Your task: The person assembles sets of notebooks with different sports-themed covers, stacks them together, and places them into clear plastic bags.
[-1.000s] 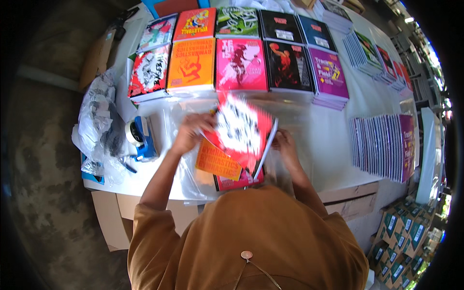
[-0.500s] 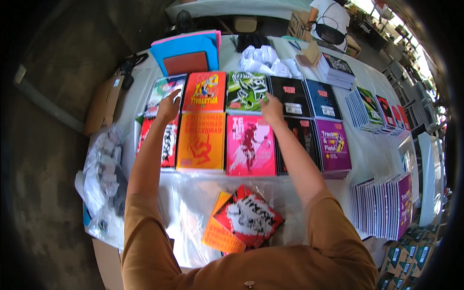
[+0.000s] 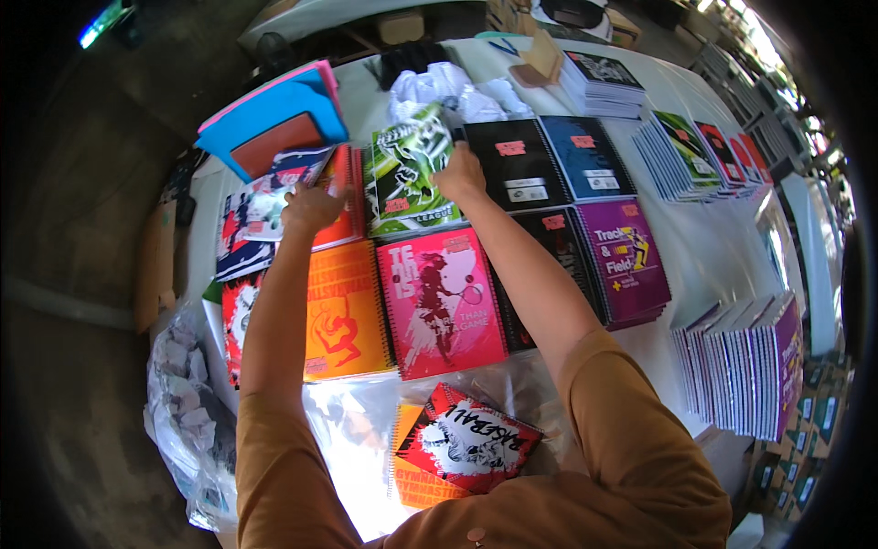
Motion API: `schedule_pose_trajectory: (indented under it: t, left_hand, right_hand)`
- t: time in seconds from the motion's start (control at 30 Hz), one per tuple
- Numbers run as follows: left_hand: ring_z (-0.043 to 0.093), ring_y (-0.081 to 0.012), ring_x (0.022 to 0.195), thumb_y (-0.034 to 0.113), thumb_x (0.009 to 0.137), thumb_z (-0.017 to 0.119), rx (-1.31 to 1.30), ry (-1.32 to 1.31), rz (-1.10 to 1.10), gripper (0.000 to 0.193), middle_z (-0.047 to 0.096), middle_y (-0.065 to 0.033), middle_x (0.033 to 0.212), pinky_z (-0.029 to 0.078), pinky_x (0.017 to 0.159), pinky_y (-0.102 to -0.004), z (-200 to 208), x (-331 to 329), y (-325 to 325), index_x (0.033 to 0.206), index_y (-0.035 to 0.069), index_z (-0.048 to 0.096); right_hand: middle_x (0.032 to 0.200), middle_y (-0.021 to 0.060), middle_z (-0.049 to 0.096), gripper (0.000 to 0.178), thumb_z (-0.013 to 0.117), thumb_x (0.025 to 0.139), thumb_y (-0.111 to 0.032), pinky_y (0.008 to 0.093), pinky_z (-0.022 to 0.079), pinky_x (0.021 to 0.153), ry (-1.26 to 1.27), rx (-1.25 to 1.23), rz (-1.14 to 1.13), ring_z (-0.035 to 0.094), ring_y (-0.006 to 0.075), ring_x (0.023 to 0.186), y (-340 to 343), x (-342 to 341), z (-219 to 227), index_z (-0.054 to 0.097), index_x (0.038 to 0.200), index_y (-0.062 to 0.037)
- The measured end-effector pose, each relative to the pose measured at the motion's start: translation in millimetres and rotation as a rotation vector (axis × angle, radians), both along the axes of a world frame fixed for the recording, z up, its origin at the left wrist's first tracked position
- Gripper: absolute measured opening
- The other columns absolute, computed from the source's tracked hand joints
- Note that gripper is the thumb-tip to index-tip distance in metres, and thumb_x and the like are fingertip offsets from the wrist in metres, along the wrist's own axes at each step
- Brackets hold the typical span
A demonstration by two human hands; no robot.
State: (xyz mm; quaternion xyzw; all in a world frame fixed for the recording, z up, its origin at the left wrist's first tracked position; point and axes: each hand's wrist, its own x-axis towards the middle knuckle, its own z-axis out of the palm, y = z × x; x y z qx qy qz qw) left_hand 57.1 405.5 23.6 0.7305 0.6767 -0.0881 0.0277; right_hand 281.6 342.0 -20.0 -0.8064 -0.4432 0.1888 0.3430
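Spiral notebooks lie in two rows of stacks. My left hand (image 3: 311, 209) is closed on the edge of a navy-and-white notebook (image 3: 265, 203), which is raised and tilted above its stack and partly over the red notebook (image 3: 349, 220). At the green notebook (image 3: 402, 174), my right hand (image 3: 460, 172) pinches the right edge, and that upper corner bends up. Nearer to me are an orange notebook (image 3: 343, 311) and a pink notebook (image 3: 444, 302). A red-and-black notebook (image 3: 471, 439) lies askew on another orange notebook (image 3: 412, 476) close to my body.
Black (image 3: 498, 156), blue (image 3: 590, 160) and purple notebooks (image 3: 626, 256) continue the rows rightward. A long row of upright notebooks (image 3: 732, 366) stands at the right edge. Blue folders (image 3: 274, 119) stand far left; crumpled plastic (image 3: 187, 412) hangs at the left edge.
My left hand has taken hold of the navy-and-white notebook and lifted it, tilting it rightward. My right hand now grips the green notebook's edge. The view has turned and shifted.
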Motion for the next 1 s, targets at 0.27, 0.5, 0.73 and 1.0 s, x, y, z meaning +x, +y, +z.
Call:
schedule_pose_trajectory:
  t: [0.27, 0.5, 0.73, 1.0]
  left_hand:
    - [0.063, -0.036, 0.092, 0.043, 0.078, 0.057, 0.11, -0.221, -0.129, 0.047, 0.063, -0.0264, 0.095, 0.051, 0.078, -0.0394, -13, -5, 30, 0.094, 0.0, 0.067]
    - [0.046, -0.0093, 0.062, 0.016, 0.087, 0.054, 0.491, -1.296, -0.055, 0.02, 0.053, 0.0013, 0.069, 0.036, 0.055, -0.0248, 55, -47, -104, 0.083, -0.003, 0.06]
    - [0.056, -0.0155, 0.086, 0.003, 0.084, 0.058, 1.105, -1.398, -0.32, 0.015, 0.064, -0.009, 0.096, 0.043, 0.079, -0.0284, 105, -138, -314, 0.096, -0.005, 0.063]
    - [0.053, -0.0258, 0.104, 0.009, 0.071, 0.065, 0.122, -1.028, -0.398, 0.03, 0.057, -0.0137, 0.109, 0.037, 0.093, -0.0438, 19, -171, -440, 0.099, 0.005, 0.056]
  right_hand:
    - [0.138, 0.0219, 0.034, 0.055, 0.072, 0.07, -0.047, 0.055, 0.022, 0.102, -0.226, -0.302, -0.298, 0.027, 0.0441, 0.127, -49, 102, 11, 0.063, 0.114, -0.0154]
    - [0.137, 0.0204, 0.037, 0.058, 0.078, 0.062, -0.045, 0.051, 0.024, 0.103, -0.146, -0.385, -0.311, 0.028, 0.0388, 0.128, -29, 113, -3, 0.065, 0.111, -0.0177]
    - [0.094, 0.0159, 0.065, 0.031, 0.071, 0.073, -0.027, 0.04, 0.049, 0.08, -0.149, 0.482, 0.058, 0.06, 0.0341, 0.09, -81, 109, 63, 0.067, 0.096, -0.0074]
    - [0.094, 0.0075, 0.065, 0.023, 0.06, 0.085, -0.016, 0.0286, 0.047, 0.077, 0.794, 0.931, 0.708, 0.06, 0.0205, 0.084, -314, 46, 199, 0.062, 0.103, -0.0014]
